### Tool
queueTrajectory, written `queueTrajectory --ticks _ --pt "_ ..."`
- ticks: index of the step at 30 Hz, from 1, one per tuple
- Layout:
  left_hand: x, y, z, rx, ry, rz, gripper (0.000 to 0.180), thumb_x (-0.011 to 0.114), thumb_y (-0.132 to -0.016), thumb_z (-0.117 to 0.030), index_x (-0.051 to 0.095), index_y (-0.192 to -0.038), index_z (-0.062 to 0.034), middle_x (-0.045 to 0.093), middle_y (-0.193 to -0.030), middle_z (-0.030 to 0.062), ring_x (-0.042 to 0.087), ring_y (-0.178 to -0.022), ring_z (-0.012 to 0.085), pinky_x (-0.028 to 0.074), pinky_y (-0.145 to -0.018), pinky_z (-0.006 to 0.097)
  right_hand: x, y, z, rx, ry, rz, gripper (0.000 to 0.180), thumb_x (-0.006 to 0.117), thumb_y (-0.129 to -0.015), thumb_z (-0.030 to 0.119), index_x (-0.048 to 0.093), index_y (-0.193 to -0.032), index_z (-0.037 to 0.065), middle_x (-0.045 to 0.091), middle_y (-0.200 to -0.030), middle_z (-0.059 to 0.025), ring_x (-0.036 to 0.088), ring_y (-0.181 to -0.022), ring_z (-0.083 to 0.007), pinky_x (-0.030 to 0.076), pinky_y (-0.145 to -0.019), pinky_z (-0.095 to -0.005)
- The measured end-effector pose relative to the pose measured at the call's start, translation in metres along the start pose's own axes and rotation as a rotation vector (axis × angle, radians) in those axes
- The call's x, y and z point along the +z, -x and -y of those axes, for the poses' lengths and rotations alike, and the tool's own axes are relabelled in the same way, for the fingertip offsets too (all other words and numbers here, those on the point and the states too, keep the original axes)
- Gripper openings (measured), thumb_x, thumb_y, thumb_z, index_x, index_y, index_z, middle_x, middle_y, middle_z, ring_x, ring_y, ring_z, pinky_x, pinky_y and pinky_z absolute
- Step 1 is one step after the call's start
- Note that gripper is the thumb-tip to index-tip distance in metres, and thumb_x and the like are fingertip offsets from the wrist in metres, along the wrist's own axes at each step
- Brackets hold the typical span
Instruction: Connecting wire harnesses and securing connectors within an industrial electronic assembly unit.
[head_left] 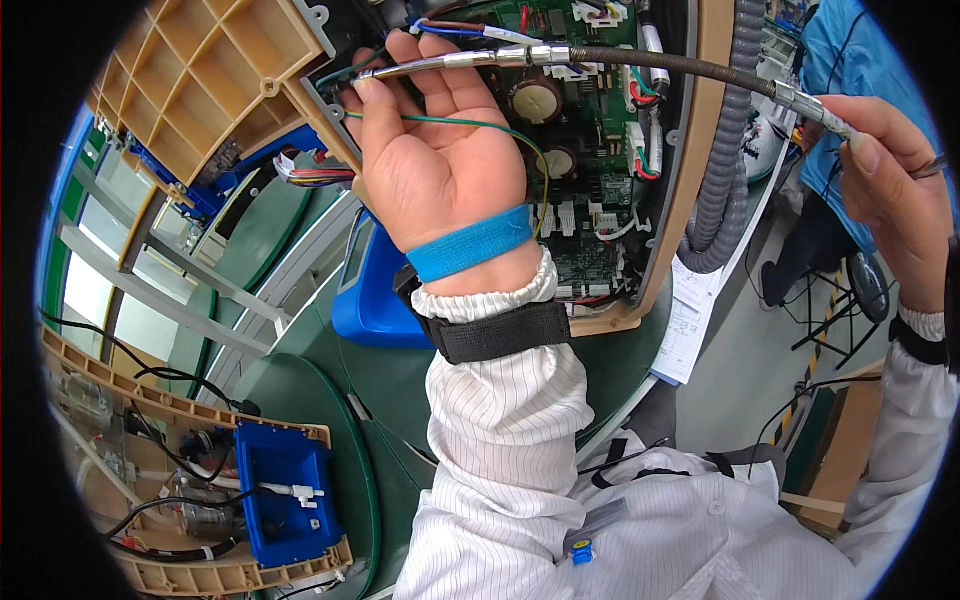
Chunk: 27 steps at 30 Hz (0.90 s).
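Note:
A flexible screwdriver shaft (660, 62), a dark ribbed cable with chrome metal ends, stretches across an open beige housing (655, 270). My left hand (445, 165) lies palm up over the housing's left side, its thumb and forefinger pinched at the shaft's tip. The other fingers curl loosely below the metal tube. Out at the right, my right hand (890, 165) grips the opposite metal end between thumb and fingers. Under the shaft is a green circuit board (590, 185) with capacitors and white connectors. A green-yellow wire (480, 122) crosses my left palm. What the tip touches is hard to make out.
A beige ribbed cover (215, 75) stands at the upper left. A blue device (375, 300) sits behind my left wrist on the green table (610, 370). Grey corrugated hose (715, 215) runs along the housing. Another opened housing (285, 450) lies lower left. A person in blue (835, 50) is at right.

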<state>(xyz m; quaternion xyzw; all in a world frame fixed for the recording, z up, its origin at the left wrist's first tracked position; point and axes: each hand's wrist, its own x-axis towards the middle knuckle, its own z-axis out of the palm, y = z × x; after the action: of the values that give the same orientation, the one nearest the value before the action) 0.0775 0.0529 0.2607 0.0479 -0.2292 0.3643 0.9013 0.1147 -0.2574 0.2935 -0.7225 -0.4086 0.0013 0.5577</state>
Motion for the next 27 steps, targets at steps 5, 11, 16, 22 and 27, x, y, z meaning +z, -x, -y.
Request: queueTrajectory --ticks 5,11,16,22,27 --pt "-0.004 -0.002 -0.003 -0.04 -0.031 0.026 0.015 0.051 -0.099 -0.012 0.057 -0.107 -0.0007 0.064 -0.107 0.0152 0.063 -0.104 0.0284 0.055 -0.093 0.045 -0.009 -0.008 0.001 -0.09 -0.07 0.109 0.031 0.057 -0.097 0.015 0.06 -0.12 -0.006 0.053 -0.066 0.0002 0.041 -0.051 -0.0035 0.033 -0.048 -0.0197" --pt "-0.011 -0.01 -0.013 -0.121 0.027 0.083 0.02 0.049 -0.1 -0.011 0.058 -0.102 0.0064 0.067 -0.102 0.0179 0.064 -0.102 0.031 0.056 -0.092 0.047 -0.011 -0.014 -0.003 -0.206 -0.051 0.154 0.029 0.058 -0.096 0.011 0.061 -0.118 -0.009 0.06 -0.069 -0.0037 0.046 -0.053 -0.0054 0.037 -0.05 -0.0202" --pt "-0.009 -0.007 -0.008 -0.138 0.066 0.076 0.019 0.049 -0.099 -0.01 0.058 -0.102 0.0062 0.067 -0.102 0.0181 0.064 -0.103 0.0314 0.056 -0.092 0.047 -0.006 -0.008 -0.011 -0.352 0.059 0.072 0.029 0.06 -0.096 0.009 0.06 -0.118 -0.009 0.061 -0.073 -0.0031 0.046 -0.055 -0.0047 0.038 -0.051 -0.0185" --pt "-0.013 -0.012 -0.011 -0.09 0.01 0.081 0.02 0.05 -0.099 -0.012 0.057 -0.103 0.0061 0.067 -0.102 0.0183 0.064 -0.102 0.0315 0.057 -0.09 0.046 -0.001 -0.008 -0.017 -0.293 0.041 0.093 0.027 0.061 -0.095 0.007 0.061 -0.118 -0.007 0.057 -0.07 0.0 0.043 -0.056 -0.0031 0.033 -0.05 -0.0174" --pt "-0.007 -0.009 -0.009 -0.104 0.013 0.058 0.017 0.051 -0.099 -0.011 0.057 -0.101 0.0056 0.067 -0.1 0.018 0.065 -0.099 0.0312 0.057 -0.089 0.046 -0.007 -0.01 -0.002 -0.08 -0.216 0.223 0.029 0.057 -0.097 0.011 0.06 -0.119 -0.008 0.049 -0.062 0.0008 0.037 -0.049 -0.0041 0.031 -0.045 -0.021"
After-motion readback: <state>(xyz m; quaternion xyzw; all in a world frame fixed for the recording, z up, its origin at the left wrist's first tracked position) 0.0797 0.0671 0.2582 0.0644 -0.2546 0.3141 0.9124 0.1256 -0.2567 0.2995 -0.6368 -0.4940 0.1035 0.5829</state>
